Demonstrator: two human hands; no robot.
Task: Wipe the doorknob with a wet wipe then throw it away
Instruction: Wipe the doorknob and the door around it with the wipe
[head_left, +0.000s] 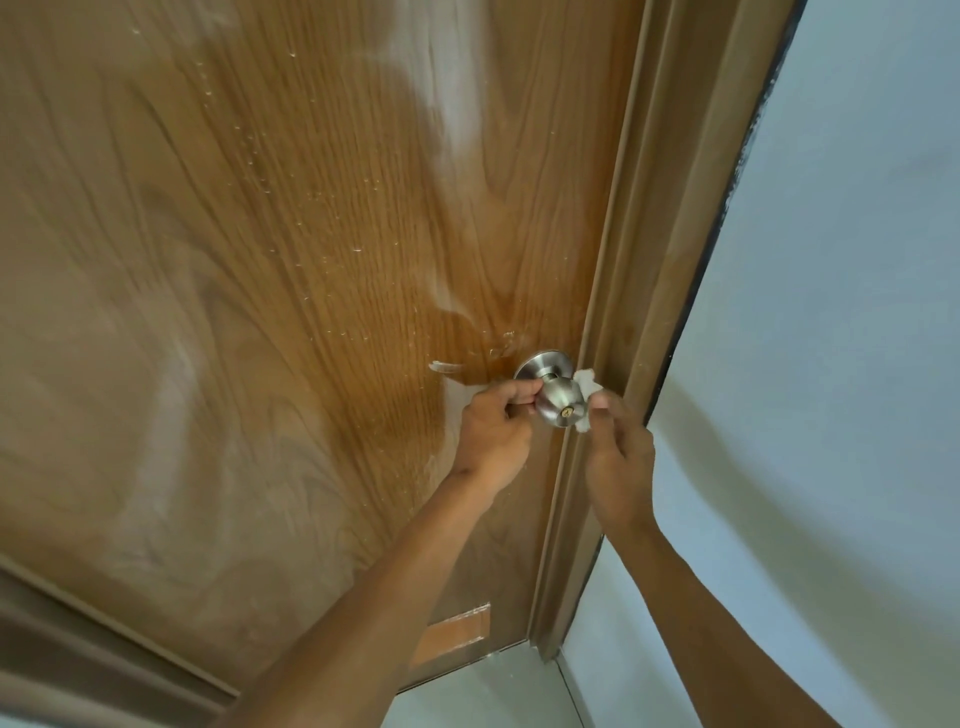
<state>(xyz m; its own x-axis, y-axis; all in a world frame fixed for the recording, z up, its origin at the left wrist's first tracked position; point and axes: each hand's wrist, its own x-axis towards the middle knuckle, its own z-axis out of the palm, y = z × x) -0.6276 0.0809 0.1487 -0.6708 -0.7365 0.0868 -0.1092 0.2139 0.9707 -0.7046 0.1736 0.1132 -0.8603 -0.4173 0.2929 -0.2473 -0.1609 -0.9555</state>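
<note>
Right of centre in the frame, the steel doorknob juts from a wood-grain door, close to the brown door frame, with both hands closed in around it. The right hand pinches a crumpled white wet wipe between its fingertips and presses it against the knob's right side; part of the wipe shows above and below the knob's edge, tucked between the knob and the frame. The left hand grips narrowly at the knob's left side, fingers curled near the neck; a pale strip by its fingertips may be more of the wipe, but I cannot tell. The wiping looks to be under way, with the front face and keyhole bare. From here, 2 things could go wrong. The wipe is held only by the fingertips in a tight gap, so it could snag on the frame edge or slip and drop to the floor in the lower part of the frame. The knob may also turn under the rubbing, so the wipe slides with it and cleans little unless the left hand steadies it. No bin is in view.
</note>
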